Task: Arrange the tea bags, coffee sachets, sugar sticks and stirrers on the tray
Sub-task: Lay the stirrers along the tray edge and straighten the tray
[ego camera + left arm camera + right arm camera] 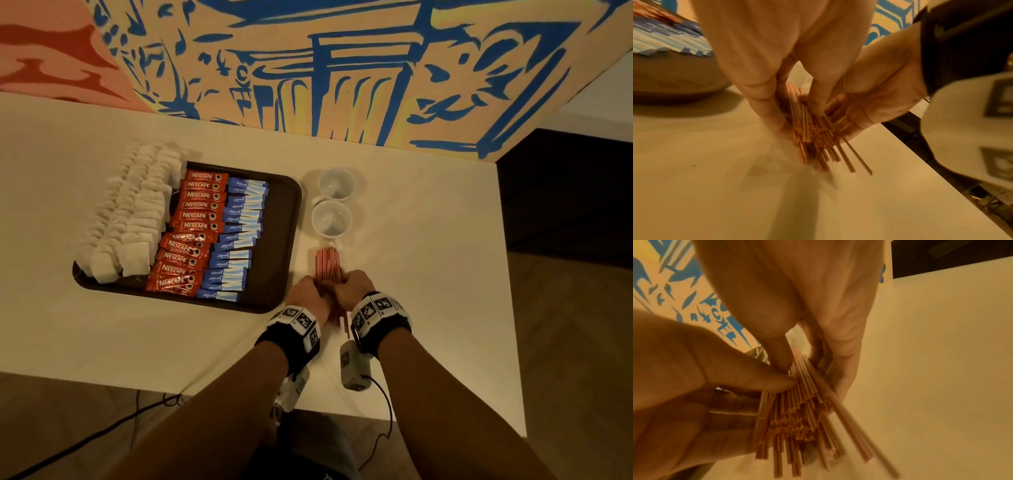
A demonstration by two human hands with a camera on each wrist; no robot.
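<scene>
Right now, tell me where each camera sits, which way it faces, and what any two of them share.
Head: above the table, looking down at the tray, two cups and both forearms.
Left wrist: looks along the left hand at the stirrers; the right hand shows.
Right wrist: looks along the right hand at the stirrers; the left hand shows.
Shared: all three show both hands gripping the stirrers.

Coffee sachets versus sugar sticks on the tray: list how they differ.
The coffee sachets are red with Nescafe print; the sugar sticks are blue and pale blue. The coffee sachets sit in the middle column, next to the tea bags; the sugar sticks lie to their right, nearer the bare part of the tray. Both lie flat in overlapping columns.
</scene>
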